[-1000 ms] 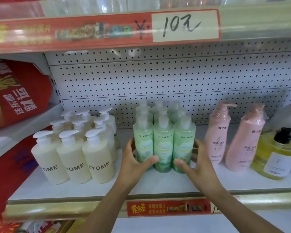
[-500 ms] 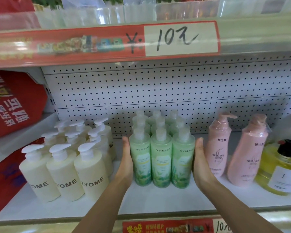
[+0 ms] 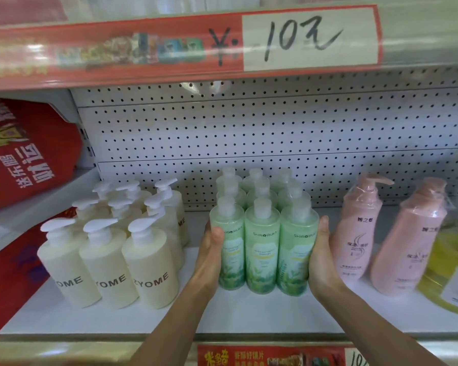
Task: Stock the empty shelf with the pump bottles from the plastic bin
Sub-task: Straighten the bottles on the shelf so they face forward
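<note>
Several green pump bottles (image 3: 262, 247) stand in a tight block of three rows in the middle of the white shelf (image 3: 249, 315). My left hand (image 3: 209, 260) presses flat against the block's left side, with its thumb on the front of the left bottle. Against the block's right side lies my right hand (image 3: 321, 257), fingers straight and pointing to the back. Neither hand lifts a bottle. The plastic bin is out of view.
Several cream ZYOME pump bottles (image 3: 148, 270) stand left of the block; two pink bottles (image 3: 354, 233) and a yellow bottle (image 3: 450, 281) stand right. The upper shelf's red price strip (image 3: 302, 38) hangs overhead. A red bag (image 3: 24, 154) is at far left.
My thumbs came off the front of the green block and both hands flattened against its sides. The block has slid a little further back on the shelf.
</note>
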